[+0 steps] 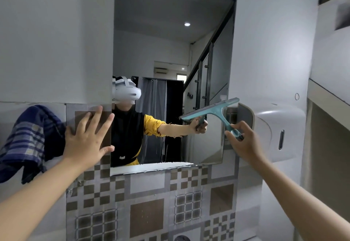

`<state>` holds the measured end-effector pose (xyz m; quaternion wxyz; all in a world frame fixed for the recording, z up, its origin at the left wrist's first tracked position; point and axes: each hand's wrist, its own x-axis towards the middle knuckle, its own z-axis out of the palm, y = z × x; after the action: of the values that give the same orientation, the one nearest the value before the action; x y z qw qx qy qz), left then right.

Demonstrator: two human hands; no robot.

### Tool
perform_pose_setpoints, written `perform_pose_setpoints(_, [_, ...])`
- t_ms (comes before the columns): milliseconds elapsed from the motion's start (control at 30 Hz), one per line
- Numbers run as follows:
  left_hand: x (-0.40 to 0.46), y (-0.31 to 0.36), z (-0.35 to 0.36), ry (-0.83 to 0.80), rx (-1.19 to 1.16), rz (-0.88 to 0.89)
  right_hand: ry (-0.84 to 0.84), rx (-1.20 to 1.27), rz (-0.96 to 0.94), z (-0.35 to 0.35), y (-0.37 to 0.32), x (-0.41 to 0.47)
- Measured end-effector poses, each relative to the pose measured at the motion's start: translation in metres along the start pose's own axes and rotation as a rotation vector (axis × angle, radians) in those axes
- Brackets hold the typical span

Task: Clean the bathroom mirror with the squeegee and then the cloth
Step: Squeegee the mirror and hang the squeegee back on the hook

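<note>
You stand facing a bathroom mirror [170,61] set into a grey wall above patterned tiles. Your right hand [244,142] holds a teal squeegee [212,111] by the lower end of its handle, fingers [233,127] pinched around it, with the blade tilted against the glass near the mirror's lower right edge. Your left hand [89,136] lies flat and spread wide on the tile just beside the mirror's left edge, holding nothing. The cloth [28,140], dark blue plaid, hangs on the wall to the left, touching your left hand. A white foamy band [151,168] runs along the mirror's bottom edge. The risks, as a judgement: your light pinch far down the handle may let the blade twist and skip, leaving streaks; the foam may drip onto the tiles; your left thumb may smudge the glass; and the blade could knock the white dispenser [274,131] close on the right.
</note>
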<state>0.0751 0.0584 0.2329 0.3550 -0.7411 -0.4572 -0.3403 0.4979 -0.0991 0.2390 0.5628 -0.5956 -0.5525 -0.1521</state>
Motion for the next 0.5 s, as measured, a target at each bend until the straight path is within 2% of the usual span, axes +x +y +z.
perform_pose_setpoints(233, [0.001, 0.002, 0.001, -0.007, -0.013, -0.011, 0.054, 0.128, 0.191, 0.025, -0.022, -0.022])
perform_pose_setpoints(500, [0.000, 0.004, 0.002, -0.013, -0.018, -0.029, 0.092, 0.281, 0.326, 0.042, -0.051, -0.038])
